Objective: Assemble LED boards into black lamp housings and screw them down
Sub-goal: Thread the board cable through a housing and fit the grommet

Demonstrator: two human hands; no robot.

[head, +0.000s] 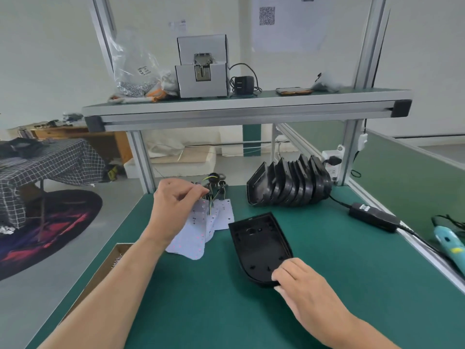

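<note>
One black lamp housing (259, 243) is laid open side up near the middle of the green table (226, 311). Its near rounded end is gripped by the right hand (302, 285), the fingers curled over the rim and the thumb at the outer edge. Just beside it, on the left, a pile of white LED boards (198, 238) is spread. The wires (210, 206) at the far end of the pile are pinched by the left hand (176, 200), its fingertips drawn narrow together. A row of further housings (289, 182) is stood behind, leaning one on another
</note>
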